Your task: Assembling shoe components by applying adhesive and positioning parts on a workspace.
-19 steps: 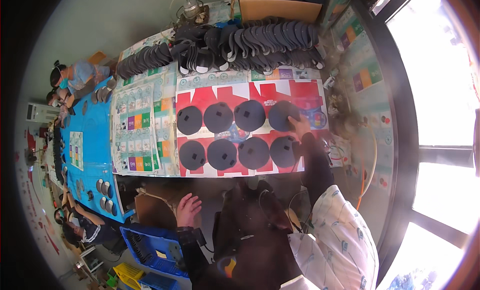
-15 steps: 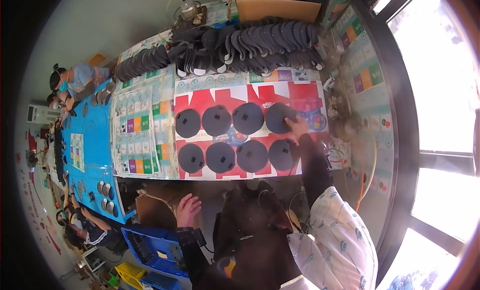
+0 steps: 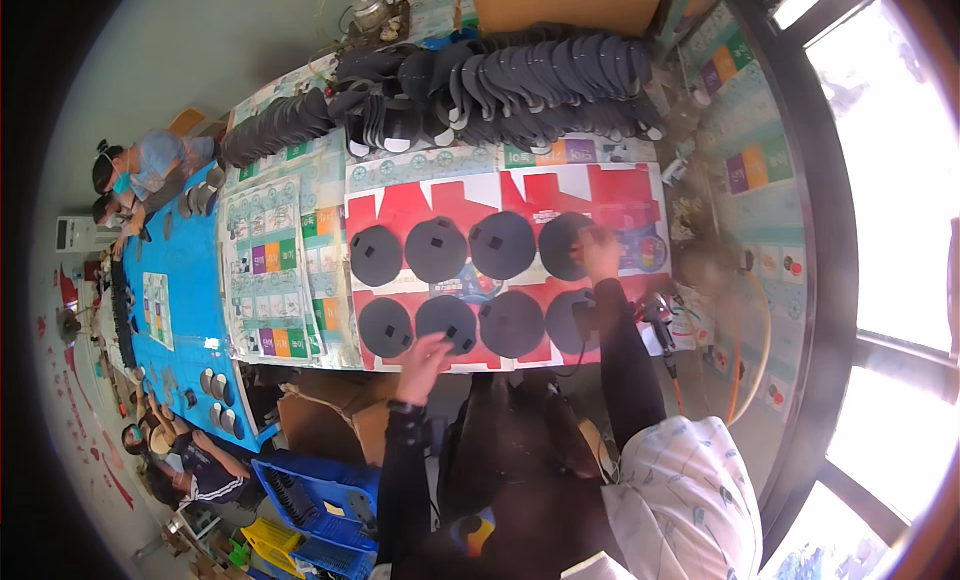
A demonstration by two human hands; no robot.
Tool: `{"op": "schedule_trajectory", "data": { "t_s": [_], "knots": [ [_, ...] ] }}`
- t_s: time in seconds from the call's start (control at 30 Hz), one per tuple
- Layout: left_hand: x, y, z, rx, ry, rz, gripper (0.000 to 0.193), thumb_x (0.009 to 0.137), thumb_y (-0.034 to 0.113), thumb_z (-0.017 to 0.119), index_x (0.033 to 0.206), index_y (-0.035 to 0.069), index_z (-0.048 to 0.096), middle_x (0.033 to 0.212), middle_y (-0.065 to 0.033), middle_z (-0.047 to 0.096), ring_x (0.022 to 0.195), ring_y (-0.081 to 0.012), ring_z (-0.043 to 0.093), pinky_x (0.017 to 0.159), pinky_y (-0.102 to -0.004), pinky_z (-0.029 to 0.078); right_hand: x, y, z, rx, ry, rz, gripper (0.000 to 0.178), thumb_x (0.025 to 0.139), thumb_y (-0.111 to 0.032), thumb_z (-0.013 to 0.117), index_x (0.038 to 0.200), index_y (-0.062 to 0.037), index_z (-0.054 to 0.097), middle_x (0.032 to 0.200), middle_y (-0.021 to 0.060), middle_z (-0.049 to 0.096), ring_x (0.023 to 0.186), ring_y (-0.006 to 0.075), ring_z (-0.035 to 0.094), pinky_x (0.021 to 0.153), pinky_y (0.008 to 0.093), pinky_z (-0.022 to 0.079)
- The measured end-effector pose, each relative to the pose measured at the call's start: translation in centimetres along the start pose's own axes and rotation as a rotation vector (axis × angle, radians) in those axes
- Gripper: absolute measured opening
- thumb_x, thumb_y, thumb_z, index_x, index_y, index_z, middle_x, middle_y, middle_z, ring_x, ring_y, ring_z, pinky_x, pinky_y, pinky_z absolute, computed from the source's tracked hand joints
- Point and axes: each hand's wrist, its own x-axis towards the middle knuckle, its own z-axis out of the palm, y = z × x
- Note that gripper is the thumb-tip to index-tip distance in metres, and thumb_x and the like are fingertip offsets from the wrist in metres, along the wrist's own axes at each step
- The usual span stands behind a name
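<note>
Two rows of round dark grey discs lie on a red and white printed sheet [image 3: 655, 185]. Small black patches sit on most of them. My right hand [image 3: 602, 254] rests over the right edge of the back-row right disc [image 3: 562, 242], fingers bent together; whatever they pinch is hidden. Over the near edge of the sheet, my left hand [image 3: 422, 368] has its fingers partly apart and nothing visible in them. Its fingertips reach the lower part of a front-row disc [image 3: 445, 315]. My right forearm partly covers the front-row right disc [image 3: 567, 310].
Rows of overlapping dark curved pieces [image 3: 550, 75] line the back of the table, below a cardboard box [image 3: 560, 12]. A handheld tool with a cable [image 3: 658, 318] is at the right edge. Blue crates [image 3: 315, 500] stand lower left. Other people sit along a blue table [image 3: 180, 280].
My left hand has risen from beside the table to the front-row discs. My right hand stays at the back-row right disc, its fingers drawn nearer the right edge. The view has shifted slightly.
</note>
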Motion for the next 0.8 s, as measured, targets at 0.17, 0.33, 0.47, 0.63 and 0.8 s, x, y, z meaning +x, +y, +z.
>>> {"op": "schedule_trajectory", "data": {
  "t_s": [0.17,0.33,0.47,0.63,0.8],
  "knots": [
    [12.0,6.6,9.4,-0.066,-0.277,0.075,0.036,0.102,0.018,0.063,0.135,0.005,0.057,0.12,-0.01,0.07,0.101,-0.0173,0.071,0.084,-0.0294,0.055,4.8,2.7,-1.0,0.409,-0.025,0.309,0.02,0.096,-0.018,0.063,0.11,-0.0034,0.061,0.089,0.0164,0.076,0.07,0.0269,0.075,0.06,0.0357,0.059],
    [17.3,6.7,0.6,-0.059,-0.072,0.066,0.033,0.103,0.017,0.06,0.135,0.006,0.058,0.12,-0.0115,0.07,0.105,-0.0198,0.07,0.086,-0.0301,0.054,-1.3,-2.8,10.1,0.436,-0.576,0.244,0.024,0.098,-0.018,0.061,0.113,0.0006,0.066,0.098,0.0184,0.076,0.089,0.0284,0.076,0.078,0.0339,0.06],
    [21.6,9.1,0.8,-0.548,-0.176,-0.011,0.043,0.104,0.02,0.057,0.145,0.009,0.05,0.132,-0.0152,0.064,0.119,-0.028,0.065,0.094,-0.0385,0.053,1.2,-0.1,12.5,0.414,-0.27,0.335,0.03,0.1,-0.023,0.06,0.12,-0.0026,0.066,0.113,0.0181,0.075,0.101,0.0304,0.075,0.086,0.0355,0.059],
    [24.4,7.0,-2.2,-0.588,-0.295,-0.042,0.046,0.106,0.023,0.055,0.149,0.012,0.045,0.14,-0.0156,0.061,0.121,-0.0353,0.065,0.099,-0.0454,0.053,2.6,1.7,13.9,0.365,-0.212,0.439,0.051,0.106,-0.038,0.037,0.131,0.0014,0.059,0.125,0.0196,0.07,0.112,0.0337,0.07,0.097,0.042,0.055],
    [24.5,5.5,-11.4,-0.95,-0.153,0.096,0.051,0.104,0.031,0.055,0.151,0.012,0.046,0.148,-0.0163,0.055,0.126,-0.0302,0.061,0.104,-0.0418,0.051,3.4,2.9,13.8,0.312,-0.105,0.392,0.054,0.103,-0.041,0.039,0.13,0.002,0.059,0.124,0.0198,0.07,0.112,0.0345,0.07,0.099,0.0435,0.054]
  ]
}}
